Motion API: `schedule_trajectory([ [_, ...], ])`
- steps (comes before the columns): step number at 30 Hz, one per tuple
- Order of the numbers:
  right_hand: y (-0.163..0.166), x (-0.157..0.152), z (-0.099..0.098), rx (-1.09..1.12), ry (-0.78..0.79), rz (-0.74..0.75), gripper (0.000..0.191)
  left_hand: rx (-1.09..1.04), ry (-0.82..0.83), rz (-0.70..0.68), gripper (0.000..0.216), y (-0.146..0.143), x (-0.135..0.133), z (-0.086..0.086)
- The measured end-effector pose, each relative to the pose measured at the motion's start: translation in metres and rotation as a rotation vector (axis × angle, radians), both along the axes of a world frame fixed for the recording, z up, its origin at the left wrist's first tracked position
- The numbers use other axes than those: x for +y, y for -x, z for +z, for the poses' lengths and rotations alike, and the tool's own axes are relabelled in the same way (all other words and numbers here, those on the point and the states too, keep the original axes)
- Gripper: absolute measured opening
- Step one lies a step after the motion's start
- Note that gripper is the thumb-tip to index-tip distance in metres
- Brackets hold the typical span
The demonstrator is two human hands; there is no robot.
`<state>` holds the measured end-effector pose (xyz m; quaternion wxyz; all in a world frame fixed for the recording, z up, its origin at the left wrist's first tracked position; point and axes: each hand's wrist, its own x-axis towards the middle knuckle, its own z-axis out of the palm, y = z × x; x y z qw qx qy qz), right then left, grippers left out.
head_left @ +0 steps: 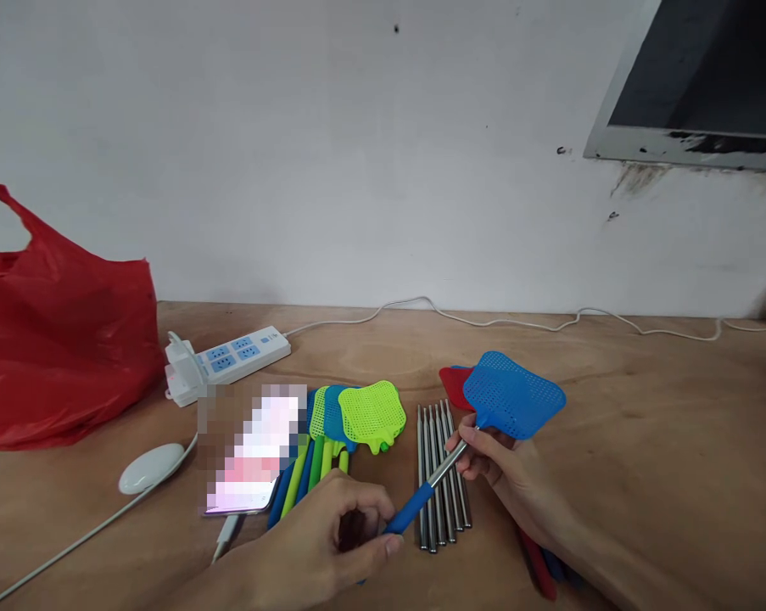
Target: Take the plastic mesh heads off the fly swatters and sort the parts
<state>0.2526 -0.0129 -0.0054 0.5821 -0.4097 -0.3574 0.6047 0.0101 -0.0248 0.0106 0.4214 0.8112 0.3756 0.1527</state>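
A blue fly swatter [513, 395] with a silver rod is held between my two hands, tilted with its perforated head up to the right. My left hand [341, 535] is closed round its blue handle. The fingers of my right hand [494, 458] pinch the rod just below the head. Beneath the swatter lies a row of several metal rods [426, 501]. Left of them are yellow-green and blue swatter heads [373, 414], with green, yellow and blue handles [315, 462] below, partly hidden by my left hand. Behind the held head, a red swatter head [455, 386] shows.
A phone [255, 454] with a lit, pixelated screen lies left, a white cable [226, 535] plugged in. Beyond it are a power strip [243, 356], a white oval device [152, 468] and a red plastic bag [64, 339]. Red and blue handles [536, 564] lie under my right forearm.
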Motion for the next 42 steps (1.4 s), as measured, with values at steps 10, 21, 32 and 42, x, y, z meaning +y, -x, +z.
schedule_trajectory([
  [10,0.0,0.004,-0.001,-0.061,-0.007,-0.005,0.043,-0.029,-0.01,0.024,0.028,-0.001,-0.001,0.001],
  [21,0.001,0.002,0.001,0.007,0.011,0.05,0.037,-0.025,-0.094,0.058,0.042,0.003,0.0,-0.004],
  [32,-0.001,0.003,0.002,0.003,0.006,0.063,0.032,0.015,-0.123,0.038,0.042,0.001,0.003,0.0],
  [42,-0.028,0.027,-0.005,-0.293,-0.02,-0.14,0.038,0.054,-0.241,0.11,0.036,0.003,0.008,-0.006],
])
